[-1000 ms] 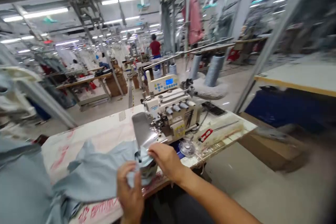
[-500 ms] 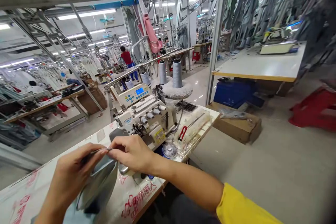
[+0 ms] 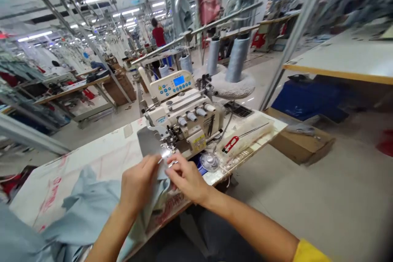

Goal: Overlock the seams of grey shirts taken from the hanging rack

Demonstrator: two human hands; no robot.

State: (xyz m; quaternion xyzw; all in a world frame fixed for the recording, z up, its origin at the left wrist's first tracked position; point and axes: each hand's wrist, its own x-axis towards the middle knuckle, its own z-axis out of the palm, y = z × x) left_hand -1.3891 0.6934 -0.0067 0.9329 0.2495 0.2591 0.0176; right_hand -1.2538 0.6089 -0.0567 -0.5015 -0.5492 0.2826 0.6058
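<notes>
Now, pale worktop (image 3: 107,147) lies under everything. Blue cloth (image 3: 89,204) trails over its left side, one edge raised before the sewing machine (image 3: 187,116). Change from half a second ago: that edge sits closer to the needle area, so the work looks to be at positioning. Left hand (image 3: 138,184) curls against the cloth, blurred, grip uncertain; right hand (image 3: 188,180) pinches the edge. Red snips (image 3: 231,144) lie right of the machine, untouched.
</notes>
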